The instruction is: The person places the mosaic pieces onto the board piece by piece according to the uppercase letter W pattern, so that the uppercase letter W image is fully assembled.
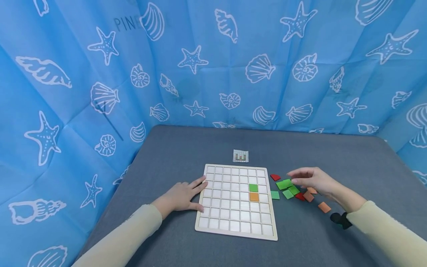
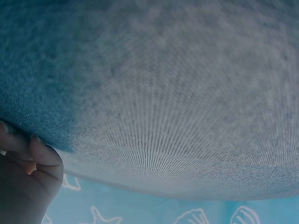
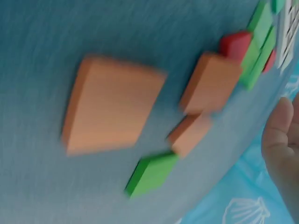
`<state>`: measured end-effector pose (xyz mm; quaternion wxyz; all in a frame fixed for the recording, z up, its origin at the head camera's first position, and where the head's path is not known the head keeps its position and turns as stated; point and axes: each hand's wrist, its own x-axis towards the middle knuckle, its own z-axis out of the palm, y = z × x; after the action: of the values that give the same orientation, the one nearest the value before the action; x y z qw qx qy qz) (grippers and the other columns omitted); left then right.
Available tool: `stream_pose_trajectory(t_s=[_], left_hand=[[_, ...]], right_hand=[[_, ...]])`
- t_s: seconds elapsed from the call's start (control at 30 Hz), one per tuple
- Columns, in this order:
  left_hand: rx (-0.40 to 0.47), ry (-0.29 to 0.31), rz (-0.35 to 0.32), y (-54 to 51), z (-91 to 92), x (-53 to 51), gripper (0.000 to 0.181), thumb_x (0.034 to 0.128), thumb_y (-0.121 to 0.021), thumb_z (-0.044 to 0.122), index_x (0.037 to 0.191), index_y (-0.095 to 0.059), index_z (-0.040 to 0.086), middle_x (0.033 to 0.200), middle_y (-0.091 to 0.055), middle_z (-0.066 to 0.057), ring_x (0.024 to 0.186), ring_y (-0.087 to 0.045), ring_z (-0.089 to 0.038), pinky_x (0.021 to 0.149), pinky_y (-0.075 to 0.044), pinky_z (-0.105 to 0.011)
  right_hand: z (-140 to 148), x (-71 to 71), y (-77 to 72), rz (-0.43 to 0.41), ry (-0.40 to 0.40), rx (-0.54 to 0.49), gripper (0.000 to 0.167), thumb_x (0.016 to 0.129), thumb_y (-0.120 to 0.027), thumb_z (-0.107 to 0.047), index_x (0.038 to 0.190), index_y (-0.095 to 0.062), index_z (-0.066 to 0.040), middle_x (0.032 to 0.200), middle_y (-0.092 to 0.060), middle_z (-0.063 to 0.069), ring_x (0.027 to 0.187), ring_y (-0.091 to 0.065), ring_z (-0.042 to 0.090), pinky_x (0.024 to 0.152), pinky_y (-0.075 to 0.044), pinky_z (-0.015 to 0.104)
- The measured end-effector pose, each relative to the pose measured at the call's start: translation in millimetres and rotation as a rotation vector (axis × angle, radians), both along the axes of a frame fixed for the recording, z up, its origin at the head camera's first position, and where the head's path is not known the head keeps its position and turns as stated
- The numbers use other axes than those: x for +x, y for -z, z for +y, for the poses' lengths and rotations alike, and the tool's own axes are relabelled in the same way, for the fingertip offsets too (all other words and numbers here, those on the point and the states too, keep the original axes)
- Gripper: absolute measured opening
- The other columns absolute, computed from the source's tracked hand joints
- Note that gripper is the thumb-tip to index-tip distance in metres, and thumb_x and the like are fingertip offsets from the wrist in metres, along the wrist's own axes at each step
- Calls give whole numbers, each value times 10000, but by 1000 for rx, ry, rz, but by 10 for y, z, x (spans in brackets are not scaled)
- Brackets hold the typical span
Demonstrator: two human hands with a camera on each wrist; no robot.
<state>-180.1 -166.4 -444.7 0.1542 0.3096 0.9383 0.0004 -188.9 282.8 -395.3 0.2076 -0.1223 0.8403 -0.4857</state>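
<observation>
While the left hand [image 1: 181,195] rests with fingers spread on the left edge of the pale grid board [image 1: 239,229], the right hand [image 1: 313,180] is beside the loose green tiles [image 1: 284,184], its fingers loosely curved and parted from the thumb; whether they touch a tile I cannot tell. Two squares sit in the board's cells toward its right side, a green square [image 1: 253,187] directly above an orange square [image 1: 254,197]. Right of the board, red pieces [image 1: 275,177] and orange tiles [image 1: 324,207] lie scattered around the green ones. Beyond the board's far edge lies a small pattern card [image 1: 240,156] on the grey tabletop [image 1: 186,148], backed by a blue curtain [image 1: 207,89] printed with white starfish and seashells.
</observation>
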Motion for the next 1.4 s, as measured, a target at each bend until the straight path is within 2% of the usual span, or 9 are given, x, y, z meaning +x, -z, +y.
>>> stream_pose_trajectory(t_s=[0.13, 0.27, 0.43, 0.53, 0.7, 0.8, 1.1, 1.4], left_hand=[[2, 3, 6, 4, -4, 1, 884, 870, -506, 674, 1570, -219, 216, 1626, -129, 18, 1171, -528, -341, 951, -407, -479], [6, 12, 15, -7, -6, 8, 892, 869, -505, 676, 1570, -217, 205, 1625, -133, 7, 1158, -534, -346, 940, -412, -480], [9, 24, 24, -2, -8, 8, 895, 868, -483, 690, 1568, -227, 195, 1623, -140, -6, 1150, -537, -348, 941, -412, -482], [13, 27, 25, 7, -4, 12, 897, 866, -475, 697, 1568, -228, 196, 1624, -137, -7, 1162, -531, -349, 946, -409, -483], [20, 12, 16, 34, 3, 45, 897, 859, -496, 694, 1568, -228, 214, 1625, -132, 13, 1171, -530, -343, 965, -400, -481], [22, 13, 17, 56, -1, 59, 898, 861, -506, 688, 1569, -223, 214, 1624, -135, 16, 1155, -540, -337, 966, -400, -477], [18, 12, 17, 32, -1, 20, 890, 866, -515, 677, 1569, -225, 215, 1623, -138, 15, 1133, -548, -325, 940, -415, -467], [-4, -2, 7, -2, 8, 2, 903, 855, -507, 690, 1571, -214, 224, 1626, -127, 25, 1167, -531, -327, 958, -404, -479]], right_hand=[[97, -51, 47, 69, -70, 28, 414, 971, -609, -121, 1273, -534, 152, 1189, -584, 236, 906, -573, 52, 769, -517, 372], [158, -116, 97, 83, -85, 71, 417, 963, -625, -133, 1277, -548, 130, 1219, -579, 256, 959, -582, 94, 792, -513, 366], [206, -253, 165, 65, -140, 153, 444, 946, -653, -146, 1287, -554, 120, 1245, -566, 285, 1040, -579, 281, 813, -510, 372], [222, -340, 204, 49, -183, 210, 430, 934, -668, -132, 1274, -570, 112, 1237, -566, 282, 1050, -572, 335, 818, -510, 385], [182, -418, 250, 1, -221, 248, 408, 897, -707, -104, 1229, -600, 108, 1036, -568, 170, 901, -493, 275, 731, -444, 368], [149, -426, 276, -24, -207, 260, 372, 884, -717, -87, 1191, -621, 100, 935, -511, 86, 825, -403, 239, 682, -367, 371], [62, -442, 278, 27, -182, 253, 227, 879, -712, -55, 1060, -648, 66, 809, -479, 49, 742, -396, 217, 644, -347, 351], [51, -462, 293, 26, -166, 261, 160, 876, -717, -60, 984, -633, 22, 829, -461, 50, 767, -388, 220, 657, -346, 356]])
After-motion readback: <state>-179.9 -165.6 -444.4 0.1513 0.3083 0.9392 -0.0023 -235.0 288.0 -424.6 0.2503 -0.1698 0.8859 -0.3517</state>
